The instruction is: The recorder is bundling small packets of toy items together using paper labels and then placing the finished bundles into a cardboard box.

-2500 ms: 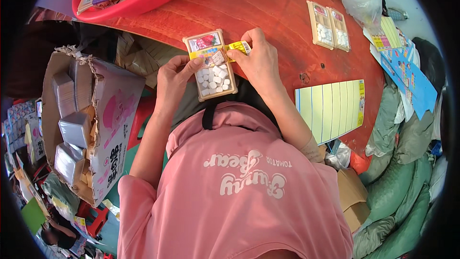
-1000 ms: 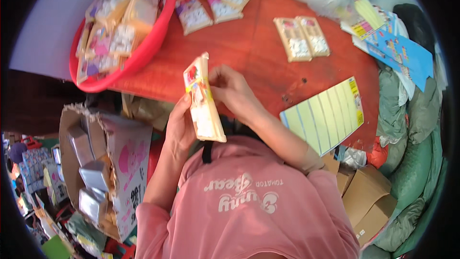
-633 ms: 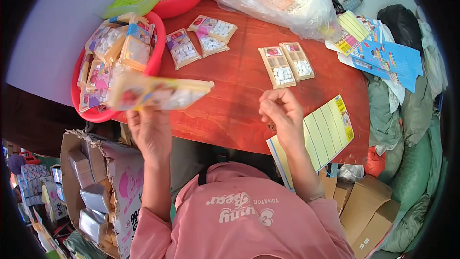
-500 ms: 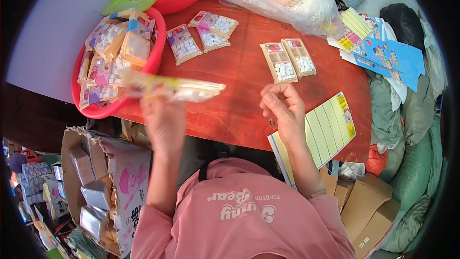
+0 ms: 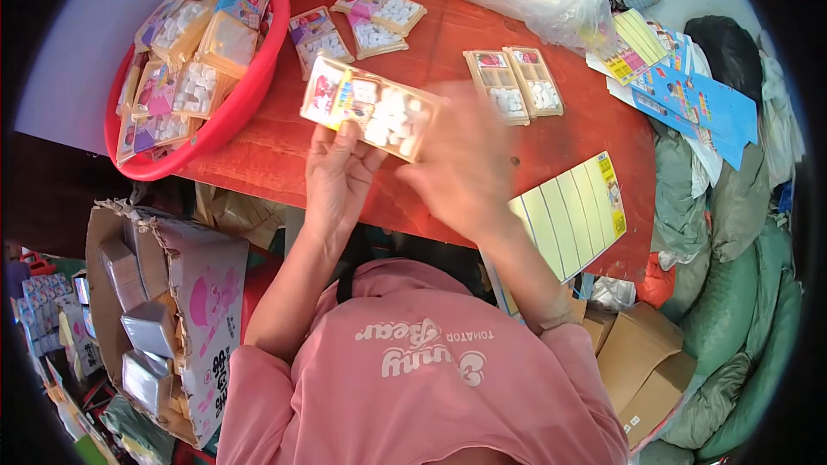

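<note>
My left hand (image 5: 338, 176) is closed on the lower edge of a shallow tray-like box (image 5: 392, 125) packed with white pellets, with a yellow strip and a red picture at its left end. The box is tilted, raised above the near part of the red table. My right hand (image 5: 469, 168) is at the box's right end, smeared by motion; whether its fingers touch the box I cannot tell. Beyond the right hand, an open-topped box (image 5: 505, 102) and a similar box (image 5: 543, 93) lie side by side, each partly filled with white pellets.
A pink basin (image 5: 274, 39) heaped with banded boxes stands at left. Several banded boxes (image 5: 379, 17) lie beside it. A plastic bag (image 5: 577, 21) of pellets sits at the back. A yellow label sheet (image 5: 568, 220) lies at right, blue cards (image 5: 711, 108) beyond, and a carton (image 5: 207, 327) below left.
My left hand has brought the box right and turned its pellet-filled face into view. My right hand has moved left to meet the box's right end. The whole view has shifted slightly.
</note>
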A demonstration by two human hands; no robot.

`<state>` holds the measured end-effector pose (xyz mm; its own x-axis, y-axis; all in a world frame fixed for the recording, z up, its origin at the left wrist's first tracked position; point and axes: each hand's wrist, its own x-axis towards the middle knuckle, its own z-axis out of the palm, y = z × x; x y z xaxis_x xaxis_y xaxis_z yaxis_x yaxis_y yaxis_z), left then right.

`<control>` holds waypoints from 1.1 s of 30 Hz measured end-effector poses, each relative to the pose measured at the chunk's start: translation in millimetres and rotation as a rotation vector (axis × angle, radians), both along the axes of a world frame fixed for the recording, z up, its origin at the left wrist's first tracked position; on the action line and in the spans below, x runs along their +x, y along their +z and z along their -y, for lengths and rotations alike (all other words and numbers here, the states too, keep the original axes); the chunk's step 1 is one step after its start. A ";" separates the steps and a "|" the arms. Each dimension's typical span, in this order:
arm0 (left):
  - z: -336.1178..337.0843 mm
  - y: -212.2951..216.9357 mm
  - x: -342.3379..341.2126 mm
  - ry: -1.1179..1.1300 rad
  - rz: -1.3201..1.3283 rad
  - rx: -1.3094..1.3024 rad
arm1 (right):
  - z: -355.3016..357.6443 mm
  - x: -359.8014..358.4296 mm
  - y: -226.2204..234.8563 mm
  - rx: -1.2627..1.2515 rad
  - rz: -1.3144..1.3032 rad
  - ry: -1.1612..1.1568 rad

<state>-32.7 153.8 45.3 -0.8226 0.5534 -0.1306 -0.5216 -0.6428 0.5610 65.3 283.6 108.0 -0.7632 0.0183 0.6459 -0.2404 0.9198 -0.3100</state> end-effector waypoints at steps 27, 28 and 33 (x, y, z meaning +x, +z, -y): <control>-26.3 15.2 -123.9 0.233 -0.652 -0.582 | -59.3 70.8 -35.3 -0.405 0.176 -0.195; -25.5 18.7 -121.2 0.261 -0.721 -0.664 | -70.0 81.7 -32.7 -0.243 0.202 -0.200; -64.7 6.2 7.6 0.159 -1.394 -0.957 | -140.0 162.7 -56.1 -0.182 0.173 -0.632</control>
<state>-25.0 218.5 51.5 -0.6286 0.6176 0.4727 0.6976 0.1791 0.6937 227.9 423.6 51.9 -0.6622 0.5919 0.4595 0.3935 0.7966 -0.4589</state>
